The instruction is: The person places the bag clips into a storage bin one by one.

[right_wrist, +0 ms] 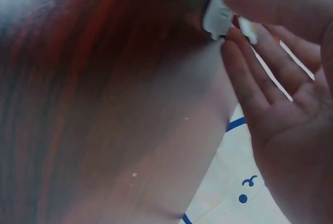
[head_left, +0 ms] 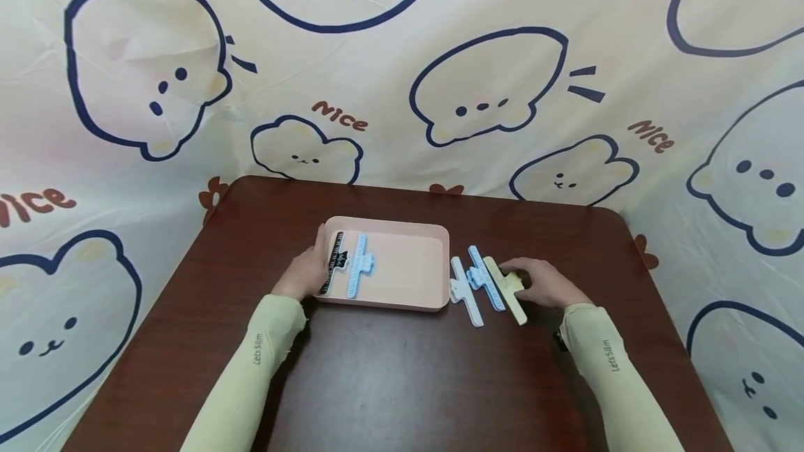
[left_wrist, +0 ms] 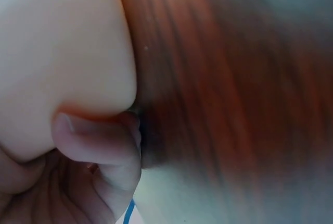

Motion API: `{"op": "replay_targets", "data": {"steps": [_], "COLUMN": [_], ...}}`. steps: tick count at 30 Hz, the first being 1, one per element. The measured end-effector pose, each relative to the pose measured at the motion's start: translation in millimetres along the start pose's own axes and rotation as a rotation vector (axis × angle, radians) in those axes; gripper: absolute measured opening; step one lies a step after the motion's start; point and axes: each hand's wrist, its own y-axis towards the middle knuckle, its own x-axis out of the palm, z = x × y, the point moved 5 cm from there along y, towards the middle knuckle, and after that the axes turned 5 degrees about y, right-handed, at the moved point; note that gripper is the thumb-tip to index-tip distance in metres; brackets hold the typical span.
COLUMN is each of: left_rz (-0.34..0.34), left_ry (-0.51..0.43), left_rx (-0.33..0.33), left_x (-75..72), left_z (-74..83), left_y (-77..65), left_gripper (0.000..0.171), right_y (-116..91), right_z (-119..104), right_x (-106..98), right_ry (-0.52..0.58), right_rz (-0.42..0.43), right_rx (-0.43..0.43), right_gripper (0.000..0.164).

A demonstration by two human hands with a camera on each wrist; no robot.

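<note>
Head view | pinching yellow clip (head_left: 505, 290) by its tab between fingers of right hand (head_left: 545, 284), nearer of 2 | lying mostly just left of them, slanting lengthwise far-left to near-right | gripping tray (head_left: 405, 264), farther left, with left hand (head_left: 303, 272)

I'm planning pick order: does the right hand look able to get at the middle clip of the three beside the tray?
Probably yes, from above: nothing seems to cover the middle clip. Sideways, the yellow clip lies between it and the right hand.
</note>
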Motion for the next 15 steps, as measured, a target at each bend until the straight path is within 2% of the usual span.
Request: {"op": "replay_targets", "data": {"steps": [9, 15], "left_rz": [-0.001, 0.0], "left_ry": [0.001, 0.016], "left_rx": [0.0, -0.001], "left_x": [-1.4, -1.4], "left_z": [-0.5, 0.5], "left_y": [-0.8, -1.1], "left_gripper": [0.077, 0.075], "right_y": [1.8, 1.2], "right_z": [0.0, 4.5], "right_x": [-5.8, -9.2], "right_ry": [-0.073, -0.027], "right_rz": [0.053, 0.076], "right_rx": [-0.011, 0.011], "right_gripper": [0.048, 0.047]}}
